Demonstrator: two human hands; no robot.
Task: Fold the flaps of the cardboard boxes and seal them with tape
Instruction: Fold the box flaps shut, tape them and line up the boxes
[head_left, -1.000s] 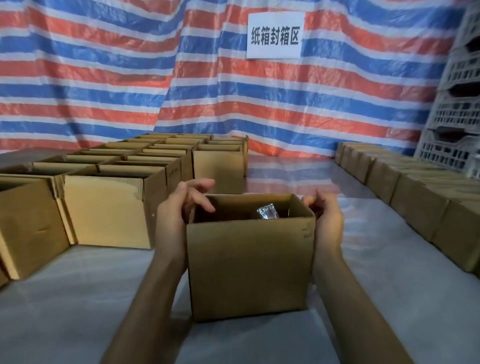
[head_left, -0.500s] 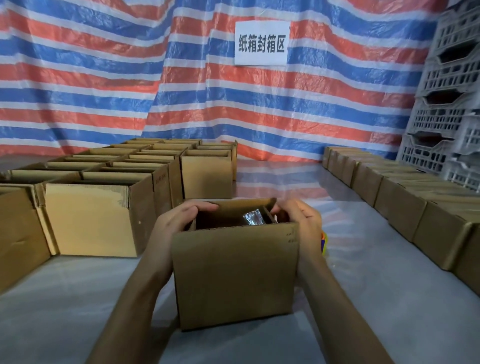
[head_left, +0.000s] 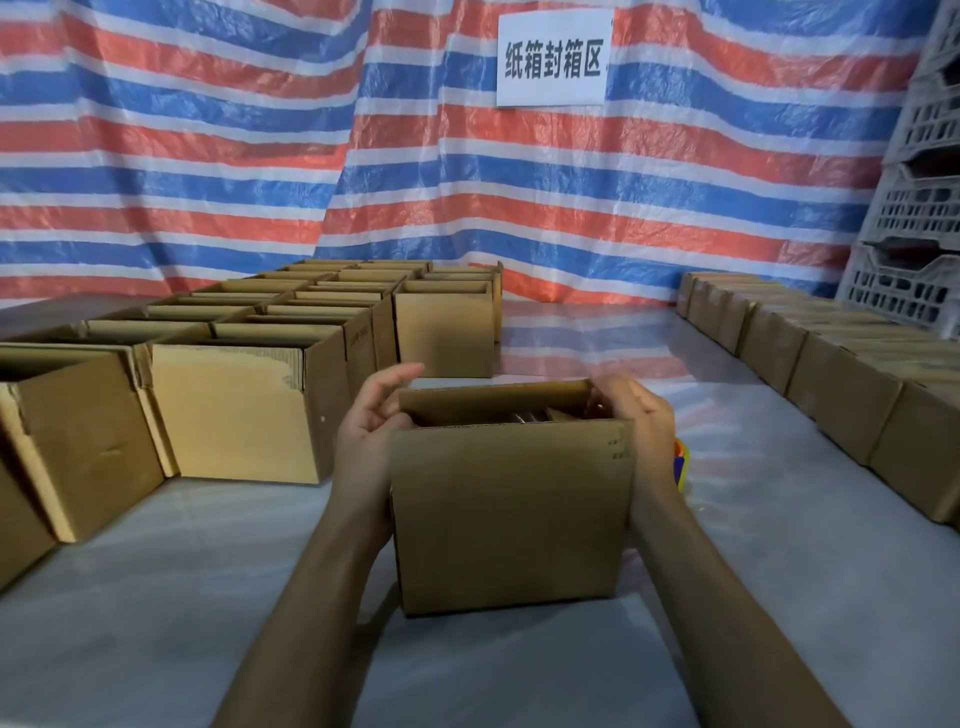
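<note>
Head view: cardboard box (head_left: 511, 514) sits centre frame on the counter (head_left: 156, 597), top not closed, far flap leaning inward. At its left side the left hand (head_left: 371, 431) has fingers loosely curved, gripping nothing. Fingers of the right hand (head_left: 636, 415) curl over the box's top right edge. Open boxes (head_left: 234, 410) stand mid-left.
</note>
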